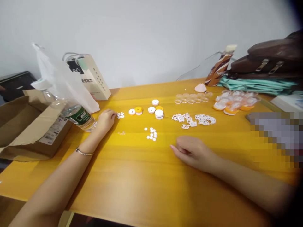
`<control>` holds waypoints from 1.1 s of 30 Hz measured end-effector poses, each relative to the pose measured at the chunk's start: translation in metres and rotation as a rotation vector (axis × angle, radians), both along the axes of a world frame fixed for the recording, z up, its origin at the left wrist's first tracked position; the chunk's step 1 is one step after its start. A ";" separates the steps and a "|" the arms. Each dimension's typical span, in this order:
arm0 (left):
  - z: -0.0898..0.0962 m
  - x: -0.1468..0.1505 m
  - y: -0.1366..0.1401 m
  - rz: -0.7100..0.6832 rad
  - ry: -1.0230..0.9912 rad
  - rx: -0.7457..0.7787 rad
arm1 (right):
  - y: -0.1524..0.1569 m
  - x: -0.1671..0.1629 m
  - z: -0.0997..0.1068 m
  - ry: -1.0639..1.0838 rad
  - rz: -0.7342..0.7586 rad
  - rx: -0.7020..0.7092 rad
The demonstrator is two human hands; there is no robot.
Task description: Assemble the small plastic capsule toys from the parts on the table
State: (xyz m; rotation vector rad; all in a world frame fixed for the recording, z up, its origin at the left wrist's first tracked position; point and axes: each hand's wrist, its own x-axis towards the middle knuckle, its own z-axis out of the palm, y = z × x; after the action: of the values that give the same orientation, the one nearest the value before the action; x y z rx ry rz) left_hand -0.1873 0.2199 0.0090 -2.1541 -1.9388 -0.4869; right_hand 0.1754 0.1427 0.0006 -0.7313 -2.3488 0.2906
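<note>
My left hand [107,119] reaches to the left side of the table. Its fingers are pressed together at a small group of white plastic pieces [121,115]; whatever they pinch is hidden. My right hand [193,150] rests on the wood, loosely curled with the thumb forward, and nothing shows in it. Between the hands lie several small white discs [151,135] and a few tiny clear rings [122,133]. Farther back sit white and orange round caps [138,110] and a stack of white round caps [159,114]. White openwork plastic pieces [186,118] lie beyond my right hand.
Clear rings [191,98] stand in rows at the back, near clear-and-orange round cases [230,108]. Left are a cardboard box [35,126], a water bottle [78,116] and a paper bag [94,78]. A brown bottle [219,69] and brown bag [272,60] stand right.
</note>
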 end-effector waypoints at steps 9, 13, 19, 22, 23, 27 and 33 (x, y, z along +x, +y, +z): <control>0.019 0.025 -0.023 -0.040 -0.035 0.144 | -0.006 0.006 0.002 0.013 -0.039 -0.201; 0.023 0.084 -0.061 -0.458 -0.236 0.162 | -0.004 0.003 0.005 -0.010 -0.061 -0.285; -0.007 0.156 -0.097 -0.903 -0.485 -0.136 | -0.003 0.000 0.001 -0.112 0.044 -0.267; -0.014 0.161 -0.095 -0.942 -0.546 -0.149 | -0.002 0.001 -0.002 -0.148 0.059 -0.241; -0.014 0.160 -0.094 -0.948 -0.548 -0.155 | -0.001 0.001 -0.002 -0.157 0.061 -0.246; -0.014 0.154 -0.094 -0.951 -0.539 -0.196 | -0.001 0.003 -0.002 -0.154 0.078 -0.269; -0.009 0.157 -0.101 -0.926 -0.600 -0.274 | -0.002 0.005 -0.001 -0.118 0.059 -0.277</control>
State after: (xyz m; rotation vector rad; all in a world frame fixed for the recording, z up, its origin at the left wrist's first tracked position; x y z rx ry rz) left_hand -0.0305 0.1190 0.0001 -3.3225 -1.0839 -1.1673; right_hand 0.1800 0.1408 -0.0008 -0.8288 -2.4736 0.6242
